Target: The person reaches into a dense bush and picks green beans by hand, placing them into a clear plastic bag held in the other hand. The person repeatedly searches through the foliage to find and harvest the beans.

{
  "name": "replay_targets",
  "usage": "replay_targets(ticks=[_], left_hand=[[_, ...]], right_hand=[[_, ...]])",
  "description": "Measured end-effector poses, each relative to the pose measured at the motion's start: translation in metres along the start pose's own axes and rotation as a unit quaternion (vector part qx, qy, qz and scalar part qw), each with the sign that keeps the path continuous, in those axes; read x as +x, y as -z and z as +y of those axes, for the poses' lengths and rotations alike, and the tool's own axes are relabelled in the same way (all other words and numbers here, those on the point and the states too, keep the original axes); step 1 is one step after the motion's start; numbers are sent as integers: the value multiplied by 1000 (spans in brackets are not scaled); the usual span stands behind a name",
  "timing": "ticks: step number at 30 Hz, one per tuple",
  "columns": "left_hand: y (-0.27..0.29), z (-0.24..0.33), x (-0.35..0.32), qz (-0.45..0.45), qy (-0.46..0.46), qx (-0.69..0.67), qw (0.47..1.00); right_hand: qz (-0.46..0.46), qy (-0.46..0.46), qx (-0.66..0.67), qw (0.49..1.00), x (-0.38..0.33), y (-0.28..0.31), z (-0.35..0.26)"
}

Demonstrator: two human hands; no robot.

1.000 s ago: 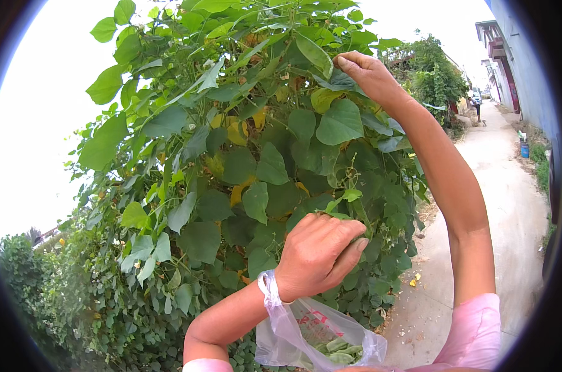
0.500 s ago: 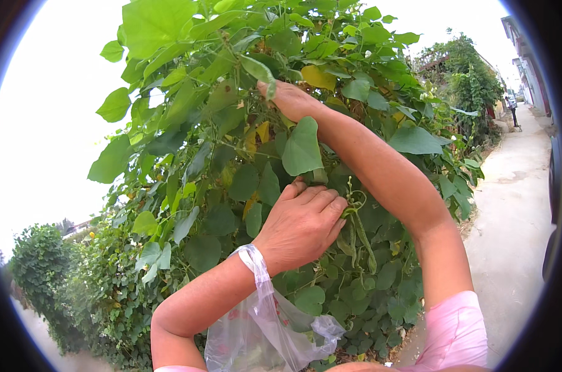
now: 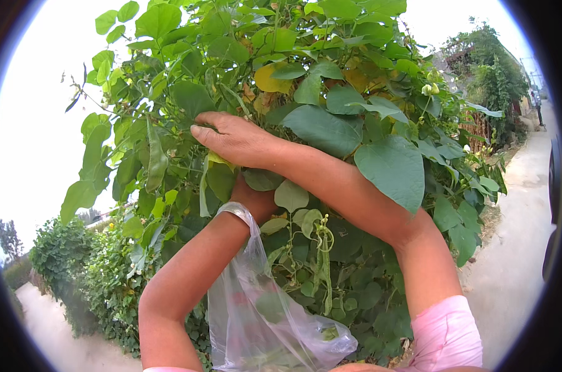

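Observation:
My right hand (image 3: 234,137) reaches across to the left, palm down, and its straight fingers lie on the leaves of a tall bean vine (image 3: 330,93). A pale green bit of leaf shows under its palm. My left hand (image 3: 256,199) is raised just below the right wrist, which hides most of it along with the leaves. A clear plastic bag (image 3: 262,316) hangs from my left wrist with a few green pods at its bottom. A flat green pod (image 3: 155,158) hangs left of my right fingertips. Thin pods (image 3: 324,260) dangle below my right forearm.
The vine fills the middle of the view as a dense wall of leaves. A pale concrete path (image 3: 516,248) runs along its right side, with trees (image 3: 491,80) farther back. A low hedge (image 3: 76,260) and another strip of path lie at the lower left.
My right hand has swept from the upper right across to the left and now lies lower on the leaves. My left hand rose with the bag and is now tucked under the right wrist.

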State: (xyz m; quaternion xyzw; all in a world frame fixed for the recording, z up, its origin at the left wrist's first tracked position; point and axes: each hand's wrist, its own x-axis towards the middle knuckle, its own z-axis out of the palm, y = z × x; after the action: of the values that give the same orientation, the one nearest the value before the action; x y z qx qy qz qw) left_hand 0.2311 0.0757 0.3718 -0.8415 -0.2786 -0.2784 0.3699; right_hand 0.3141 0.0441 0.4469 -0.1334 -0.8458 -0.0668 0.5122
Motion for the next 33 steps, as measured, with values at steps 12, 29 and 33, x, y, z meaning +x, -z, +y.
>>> replay_targets(ticks=[12,29,33], left_hand=[[-6,-20,12,99,105,-55,988],[-31,-45,-9,142,11,83,986],[-23,-35,-8,97,70,-36,992]], right_hand=[[117,81,-634,760,-31,147,57],[292,87,-151,941,-28,161,43],[239,33,-265,934,-13,150,19]])
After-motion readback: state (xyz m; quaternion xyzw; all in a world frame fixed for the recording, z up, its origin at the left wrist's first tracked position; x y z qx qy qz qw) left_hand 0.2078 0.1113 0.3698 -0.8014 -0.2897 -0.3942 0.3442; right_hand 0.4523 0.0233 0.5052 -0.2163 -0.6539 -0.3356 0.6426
